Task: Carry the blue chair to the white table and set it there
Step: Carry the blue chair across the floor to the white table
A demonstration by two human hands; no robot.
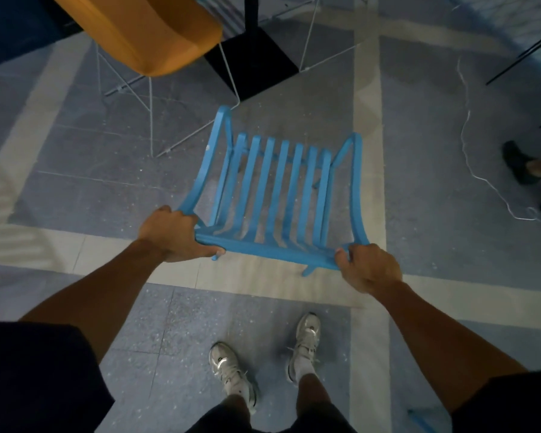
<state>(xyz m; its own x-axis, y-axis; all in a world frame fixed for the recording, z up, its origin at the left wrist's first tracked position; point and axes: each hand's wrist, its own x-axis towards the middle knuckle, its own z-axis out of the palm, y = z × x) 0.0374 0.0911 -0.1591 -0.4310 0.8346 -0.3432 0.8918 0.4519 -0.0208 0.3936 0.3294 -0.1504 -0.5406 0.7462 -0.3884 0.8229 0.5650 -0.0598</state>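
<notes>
The blue chair point(275, 195) is a slatted wooden one, seen from above in the middle of the view, its top rail nearest me. My left hand point(175, 234) grips the left end of that rail. My right hand point(370, 267) grips the right end. Both hands are closed around the wood. The chair's lower legs are mostly hidden beneath its seat and slats. No white table is in view.
An orange chair point(144, 32) on thin white wire legs stands at the upper left. A black square post base point(253, 60) sits beyond the blue chair. Another person's feet point(522, 164) and a white cable point(469, 145) are on the right. My own shoes point(231, 373) stand on grey tiled floor.
</notes>
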